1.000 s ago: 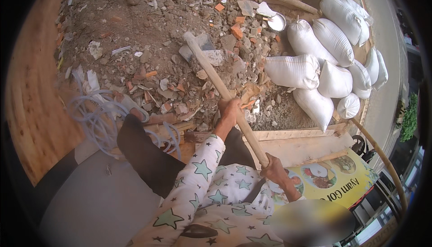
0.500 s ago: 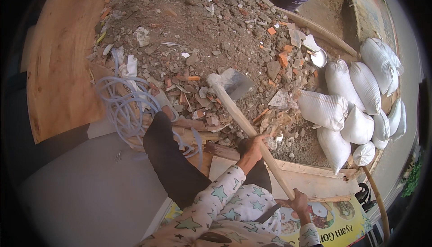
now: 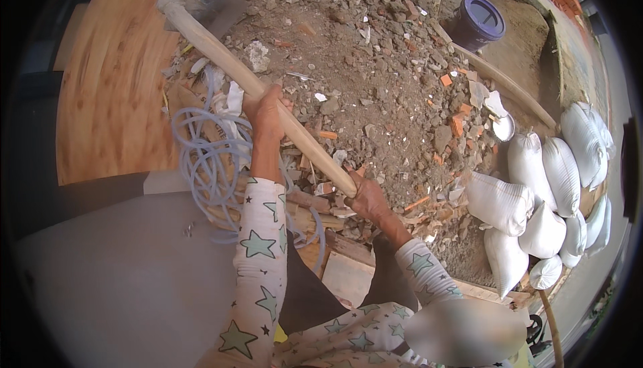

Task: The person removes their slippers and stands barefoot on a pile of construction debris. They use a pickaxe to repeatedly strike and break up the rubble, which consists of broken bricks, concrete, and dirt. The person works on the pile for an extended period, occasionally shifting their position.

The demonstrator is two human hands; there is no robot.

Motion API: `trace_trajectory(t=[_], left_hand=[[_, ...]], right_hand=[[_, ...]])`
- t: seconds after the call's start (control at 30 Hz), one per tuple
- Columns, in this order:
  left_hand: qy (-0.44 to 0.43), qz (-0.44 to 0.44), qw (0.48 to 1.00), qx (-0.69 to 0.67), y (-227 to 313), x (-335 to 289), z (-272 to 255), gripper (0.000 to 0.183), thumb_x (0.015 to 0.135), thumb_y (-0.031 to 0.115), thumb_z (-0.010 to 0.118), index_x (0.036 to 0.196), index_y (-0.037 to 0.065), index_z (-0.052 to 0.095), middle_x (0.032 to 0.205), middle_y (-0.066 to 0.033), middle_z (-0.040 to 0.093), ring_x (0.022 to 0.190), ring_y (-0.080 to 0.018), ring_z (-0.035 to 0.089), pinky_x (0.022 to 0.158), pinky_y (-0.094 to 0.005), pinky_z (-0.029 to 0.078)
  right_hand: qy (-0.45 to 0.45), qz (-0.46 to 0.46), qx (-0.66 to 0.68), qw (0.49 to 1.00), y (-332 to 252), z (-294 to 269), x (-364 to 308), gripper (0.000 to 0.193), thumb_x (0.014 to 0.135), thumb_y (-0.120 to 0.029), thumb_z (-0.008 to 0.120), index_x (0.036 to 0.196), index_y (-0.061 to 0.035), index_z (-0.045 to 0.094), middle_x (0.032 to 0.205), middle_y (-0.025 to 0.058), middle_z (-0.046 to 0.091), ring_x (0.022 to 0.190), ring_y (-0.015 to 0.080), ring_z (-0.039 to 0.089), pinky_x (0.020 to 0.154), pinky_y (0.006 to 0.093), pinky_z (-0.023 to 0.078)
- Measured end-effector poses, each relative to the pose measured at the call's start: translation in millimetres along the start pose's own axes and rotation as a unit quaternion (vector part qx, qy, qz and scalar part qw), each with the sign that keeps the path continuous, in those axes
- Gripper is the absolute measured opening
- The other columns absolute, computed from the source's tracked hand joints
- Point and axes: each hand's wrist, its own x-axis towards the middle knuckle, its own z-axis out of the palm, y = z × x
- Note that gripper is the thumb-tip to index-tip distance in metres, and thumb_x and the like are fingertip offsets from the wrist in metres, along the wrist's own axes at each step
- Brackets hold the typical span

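A hoe (image 3: 231, 66) is raised above the rubble, its wooden handle slanting from upper left to lower right. Its dark flat blade (image 3: 213, 8) hangs in the air at the upper left, overlapping the wooden sheet and the heap's edge. Around the middle of the handle my left hand (image 3: 266, 119) is closed. Lower down, at the handle's near end, my right hand (image 3: 370, 199) grips it too. Below the tool spreads a heap of brown soil and broken masonry (image 3: 375, 120).
Left lies a wooden sheet (image 3: 120, 93); coiled clear hose (image 3: 207, 150) rests beside the heap near my legs. Several filled white sacks (image 3: 499, 200) are stacked on the right. A purple bucket (image 3: 477, 25), a wooden beam (image 3: 512, 87) and a white lid-like disc (image 3: 503, 127) sit farther back.
The hoe has swung up and left, its blade leaving the rubble. Both hands have travelled up and left with the handle. The view has shifted slightly.
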Motion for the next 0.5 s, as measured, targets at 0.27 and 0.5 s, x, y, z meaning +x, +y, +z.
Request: trace_trajectory(t=[0.27, 0.5], left_hand=[[0.048, -0.084, 0.986, 0.133, -29.4, 25.3, -27.5, 0.022, 0.073, 0.004, 0.07, 0.084, 0.001, 0.051, 0.066, -0.0074, 0.054, 0.046, -0.0187, 0.054, 0.041, -0.0346, 0.046], [0.053, -0.134, 0.988, 0.057, -14.0, -1.7, -50.8, 0.024, 0.074, 0.005, 0.069, 0.091, 0.001, 0.052, 0.07, -0.0089, 0.054, 0.048, -0.0188, 0.052, 0.042, -0.0379, 0.046]], right_hand=[[-0.081, 0.087, 0.141, 0.983, -37.9, 31.7, -1.5, 0.043, 0.066, -0.011, 0.068, 0.108, -0.0035, 0.062, 0.082, 0.0227, 0.067, 0.079, 0.039, 0.067, 0.071, 0.0438, 0.051], [-0.024, 0.062, 0.027, 0.997, -58.8, 9.0, -43.1, 0.044, 0.07, -0.01, 0.067, 0.114, -0.0058, 0.059, 0.084, 0.0249, 0.067, 0.081, 0.0419, 0.067, 0.071, 0.0475, 0.052]])
